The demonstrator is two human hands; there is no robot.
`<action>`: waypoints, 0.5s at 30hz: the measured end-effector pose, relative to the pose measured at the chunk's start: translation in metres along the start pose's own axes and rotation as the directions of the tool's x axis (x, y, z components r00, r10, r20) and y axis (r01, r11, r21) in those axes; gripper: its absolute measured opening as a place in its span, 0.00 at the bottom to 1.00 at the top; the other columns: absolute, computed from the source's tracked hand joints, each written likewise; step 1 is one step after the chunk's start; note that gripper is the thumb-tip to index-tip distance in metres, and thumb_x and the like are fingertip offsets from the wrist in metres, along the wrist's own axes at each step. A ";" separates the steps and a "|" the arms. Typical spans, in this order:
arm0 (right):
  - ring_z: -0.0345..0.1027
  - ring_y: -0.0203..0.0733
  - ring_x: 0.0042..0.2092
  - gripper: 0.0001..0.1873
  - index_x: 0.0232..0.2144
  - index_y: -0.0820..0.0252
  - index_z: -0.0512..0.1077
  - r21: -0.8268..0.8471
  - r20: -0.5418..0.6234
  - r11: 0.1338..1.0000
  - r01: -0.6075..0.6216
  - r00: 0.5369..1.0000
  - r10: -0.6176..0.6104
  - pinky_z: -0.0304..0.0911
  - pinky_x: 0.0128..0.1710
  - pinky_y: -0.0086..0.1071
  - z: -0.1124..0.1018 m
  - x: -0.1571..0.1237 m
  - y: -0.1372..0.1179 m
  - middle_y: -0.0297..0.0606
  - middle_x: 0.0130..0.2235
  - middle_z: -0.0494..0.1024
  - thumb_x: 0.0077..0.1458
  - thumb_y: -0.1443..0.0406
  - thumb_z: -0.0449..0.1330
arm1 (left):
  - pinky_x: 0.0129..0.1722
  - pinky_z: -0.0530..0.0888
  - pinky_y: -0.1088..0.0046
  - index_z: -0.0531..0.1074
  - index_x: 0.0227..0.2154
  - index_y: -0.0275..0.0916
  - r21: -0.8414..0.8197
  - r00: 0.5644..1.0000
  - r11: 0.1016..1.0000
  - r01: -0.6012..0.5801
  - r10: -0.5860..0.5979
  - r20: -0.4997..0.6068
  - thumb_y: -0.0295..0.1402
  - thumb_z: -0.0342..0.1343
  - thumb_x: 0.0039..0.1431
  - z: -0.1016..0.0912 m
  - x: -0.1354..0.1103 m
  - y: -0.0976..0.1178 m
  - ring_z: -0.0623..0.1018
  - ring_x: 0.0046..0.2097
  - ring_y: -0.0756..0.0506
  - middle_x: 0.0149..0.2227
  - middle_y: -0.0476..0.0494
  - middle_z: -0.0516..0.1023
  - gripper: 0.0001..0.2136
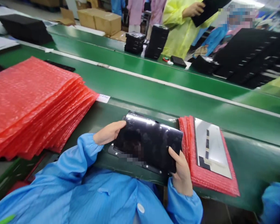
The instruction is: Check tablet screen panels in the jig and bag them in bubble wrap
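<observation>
A glossy black screen panel (151, 140) is held in front of me by both hands, its top edge bowed and catching the light. My left hand (110, 132) grips its left edge, thumb on top. At the lower right edge, my right hand (182, 171) pinches it with the thumb on the front. Beneath the panel a dark plate (114, 151) with white dots along its border sticks out. Right of my hands, a silver-backed panel (213, 146) with black patches lies on a small stack of red bubble-wrap bags (224, 185).
A large stack of red bubble-wrap bags (35, 102) fills the left. A green bench (254, 146) runs across, with a pale rail (154, 81) behind it. Black stacks (245, 59) and cardboard boxes (100, 20) stand farther back. A person in yellow (177, 28) holds a black sheet opposite.
</observation>
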State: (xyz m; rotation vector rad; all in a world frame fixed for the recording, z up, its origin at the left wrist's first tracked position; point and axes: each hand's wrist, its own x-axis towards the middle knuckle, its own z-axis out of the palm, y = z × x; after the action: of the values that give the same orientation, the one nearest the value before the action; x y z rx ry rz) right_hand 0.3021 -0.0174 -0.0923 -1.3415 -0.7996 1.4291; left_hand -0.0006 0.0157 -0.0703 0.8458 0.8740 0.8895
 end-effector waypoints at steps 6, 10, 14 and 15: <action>0.64 0.51 0.60 0.35 0.62 0.53 0.62 -0.532 -0.029 0.815 0.230 0.957 -0.289 0.54 0.63 0.48 0.002 -0.002 0.008 0.40 0.58 0.72 0.54 0.54 0.64 | 0.36 0.73 0.69 0.59 0.62 0.40 0.368 0.976 0.927 -0.073 0.142 -0.163 0.40 0.56 0.59 -0.008 -0.001 -0.015 0.76 0.35 0.45 0.32 0.46 0.77 0.29; 0.65 0.51 0.59 0.36 0.63 0.52 0.59 -0.638 -0.052 0.746 0.192 0.955 -0.291 0.57 0.61 0.47 0.001 -0.001 0.015 0.40 0.59 0.72 0.55 0.52 0.62 | 0.35 0.71 0.70 0.66 0.57 0.40 0.762 0.926 0.636 -0.124 0.351 -0.142 0.40 0.56 0.57 -0.018 0.004 -0.027 0.71 0.31 0.48 0.36 0.46 0.71 0.24; 0.65 0.51 0.59 0.38 0.64 0.51 0.58 -0.655 -0.047 0.733 0.182 0.959 -0.280 0.57 0.61 0.46 -0.003 -0.001 0.020 0.39 0.59 0.71 0.54 0.52 0.62 | 0.36 0.71 0.69 0.68 0.55 0.39 0.826 0.917 0.545 -0.140 0.386 -0.099 0.40 0.56 0.58 -0.026 0.007 -0.034 0.67 0.29 0.50 0.39 0.46 0.66 0.22; 0.65 0.51 0.59 0.38 0.64 0.52 0.58 -0.660 -0.044 0.728 0.184 0.958 -0.282 0.57 0.61 0.46 -0.003 -0.001 0.021 0.39 0.59 0.72 0.54 0.52 0.62 | 0.37 0.71 0.69 0.67 0.54 0.39 0.827 0.919 0.546 -0.136 0.381 -0.101 0.40 0.56 0.58 -0.027 0.007 -0.035 0.67 0.29 0.50 0.38 0.46 0.66 0.22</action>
State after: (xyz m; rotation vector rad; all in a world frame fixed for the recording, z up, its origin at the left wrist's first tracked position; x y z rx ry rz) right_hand 0.3005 -0.0254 -0.1121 -1.7579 -1.4017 0.8526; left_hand -0.0126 0.0153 -0.1134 1.7342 1.4777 0.8605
